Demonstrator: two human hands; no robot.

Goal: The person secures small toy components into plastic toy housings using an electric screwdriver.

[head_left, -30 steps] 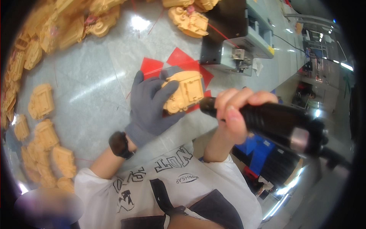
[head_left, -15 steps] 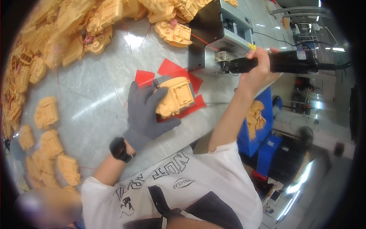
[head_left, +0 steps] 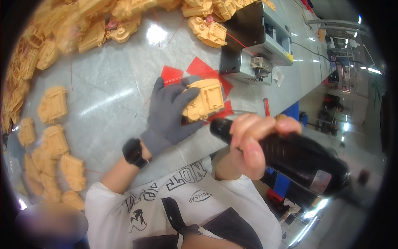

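My left hand [head_left: 166, 114], in a grey glove, grips a yellow plastic housing [head_left: 209, 97] with the thumb and fingers at its left side. The housing rests on a dark block surrounded by red tape pieces [head_left: 172, 76] on the grey table. Bare fingers of my right hand [head_left: 251, 143] wrap around a thick black electric screwdriver [head_left: 306, 162]. Its tip points left, close to the lower right corner of the housing; whether it touches cannot be made out.
A black and grey screw feeder [head_left: 261, 47] stands at the back right. Yellow housings [head_left: 93, 23] with thin red wires are heaped along the far left, and several more [head_left: 54, 106] lie at the left. A red stick-like item [head_left: 266, 107] lies near the table's right edge.
My right hand has brought the screwdriver away from the screw feeder, down and toward the housing. The left hand keeps its grip. The whole view has shifted slightly.
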